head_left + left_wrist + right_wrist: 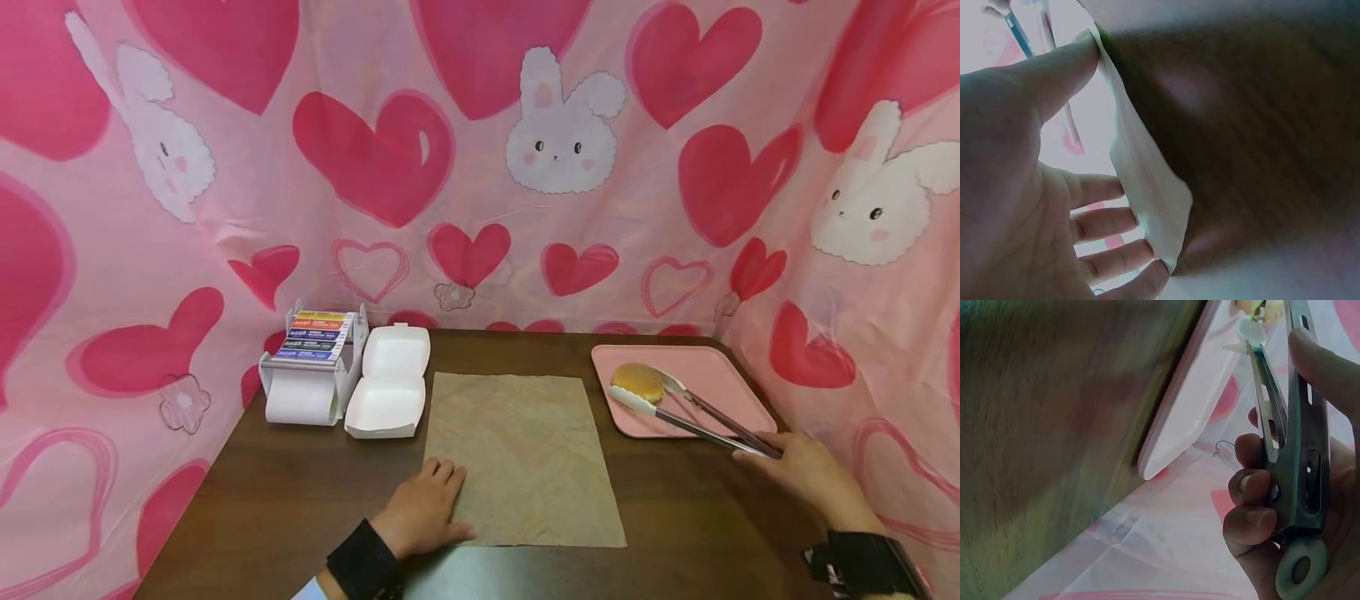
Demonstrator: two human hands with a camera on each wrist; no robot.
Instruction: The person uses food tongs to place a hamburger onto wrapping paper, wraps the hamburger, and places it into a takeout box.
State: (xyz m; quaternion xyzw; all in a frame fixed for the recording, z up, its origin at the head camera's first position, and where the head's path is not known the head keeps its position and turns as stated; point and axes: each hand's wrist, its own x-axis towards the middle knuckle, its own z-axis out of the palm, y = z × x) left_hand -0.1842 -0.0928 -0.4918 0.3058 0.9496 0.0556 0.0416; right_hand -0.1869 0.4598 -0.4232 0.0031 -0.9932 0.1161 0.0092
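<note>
My right hand (813,477) grips a pair of metal tongs (701,429) with pale tips. Fingers and thumb wrap around the arms of the tongs in the right wrist view. The tips lie on either side of a round burger (637,382) on the pink tray (731,375); whether they squeeze it I cannot tell. My left hand (424,512) rests on the left edge of a brown paper sheet (528,462), which lies flat on the table. In the left wrist view, extended fingertips (1107,222) touch the sheet's edge.
A white takeaway box (386,408) stands with its lid up at the back left. Beside it is a dispenser (348,371) with a white roll (300,400) and several colored labels. A pink curtain (480,192) with hearts and rabbits encloses the dark wooden table (300,500).
</note>
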